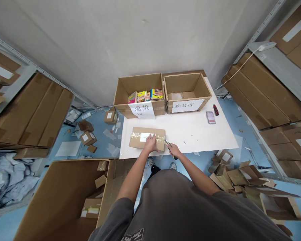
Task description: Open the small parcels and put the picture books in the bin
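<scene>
Grey shirt (pixel 180 207), forearms (pixel 134 169) forward, left hand (pixel 150 143) atop carton (pixel 137 142)

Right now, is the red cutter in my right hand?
No, the red cutter lies on the white tabletop, while your right hand grips a black-and-yellow tool.

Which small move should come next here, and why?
Probably slit the clear tape with the cutter: the right hand holds it with the tip close to the taped right end of the closed box, and the left hand rests on top.
</scene>
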Available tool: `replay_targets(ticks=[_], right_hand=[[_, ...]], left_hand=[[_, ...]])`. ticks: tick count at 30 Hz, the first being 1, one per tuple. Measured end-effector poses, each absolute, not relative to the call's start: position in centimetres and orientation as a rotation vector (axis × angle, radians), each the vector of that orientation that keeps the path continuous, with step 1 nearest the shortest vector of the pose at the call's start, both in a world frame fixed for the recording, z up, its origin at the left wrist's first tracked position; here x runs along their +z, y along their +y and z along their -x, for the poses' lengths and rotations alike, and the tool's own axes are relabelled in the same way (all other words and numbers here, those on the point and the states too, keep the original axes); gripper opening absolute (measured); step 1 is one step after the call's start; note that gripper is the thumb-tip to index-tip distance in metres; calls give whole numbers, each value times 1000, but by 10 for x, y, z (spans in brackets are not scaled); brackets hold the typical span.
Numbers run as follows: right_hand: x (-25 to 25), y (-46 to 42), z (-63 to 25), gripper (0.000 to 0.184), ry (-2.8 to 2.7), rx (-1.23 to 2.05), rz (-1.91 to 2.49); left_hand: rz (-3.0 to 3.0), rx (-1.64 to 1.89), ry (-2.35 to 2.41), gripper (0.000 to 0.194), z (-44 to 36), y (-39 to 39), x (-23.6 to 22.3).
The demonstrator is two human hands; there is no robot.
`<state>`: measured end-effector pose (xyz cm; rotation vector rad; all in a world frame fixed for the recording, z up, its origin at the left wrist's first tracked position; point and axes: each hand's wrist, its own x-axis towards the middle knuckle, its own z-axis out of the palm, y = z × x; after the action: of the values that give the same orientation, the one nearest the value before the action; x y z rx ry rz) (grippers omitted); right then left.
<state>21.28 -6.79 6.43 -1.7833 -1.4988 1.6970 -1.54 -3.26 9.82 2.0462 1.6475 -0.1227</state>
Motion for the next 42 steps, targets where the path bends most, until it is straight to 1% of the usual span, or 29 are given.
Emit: replay_targets(ticks=[9,16,20,21,23,25,27,28,30,32,35,39,42], right_hand=[[66,-83,-199,37,-1371,1775,1766],[60,-91,-207,38,-1422,1697,1796],[65,-86,-219,39,-1475,1593,1873],[67,-84,-221,40,-1493,1561,1902],[73,-81,-223,45,-1542,1506,1957],[77,-79,-224,49,-1621,1448,1999],[81,-76,-225,49,-1725,1381,2022],[82,-76,-225,48,-1787,1350,2008],[83,-74,-226,43,-1901,1294,1940],[83,-74,-226,39,-1990,1243,1863],[85,-73,-220,41,-2079,1161,1877],[89,-72,-202,42,-2111,976,2034],[87,-70,-187,37,-2065,911,2090]], left_hand=[[-2134,-45,1630,105,22,-38,95],[-2086,-34,1575,103,29,-35,94],[-2028,115,1632,84,45,-22,97],[-2035,125,1667,82,49,-16,97],[-2082,84,1729,87,55,-3,96],[-2112,-18,1772,102,59,11,92],[-2099,-124,1797,114,60,22,86],[-2094,-163,1797,115,60,26,83],[-2115,-190,1780,108,62,30,79],[-2169,-149,1757,96,64,29,76],[-2259,-18,1758,81,65,19,72],[-2275,151,1827,74,62,3,69],[-2221,214,1814,73,59,-2,69]])
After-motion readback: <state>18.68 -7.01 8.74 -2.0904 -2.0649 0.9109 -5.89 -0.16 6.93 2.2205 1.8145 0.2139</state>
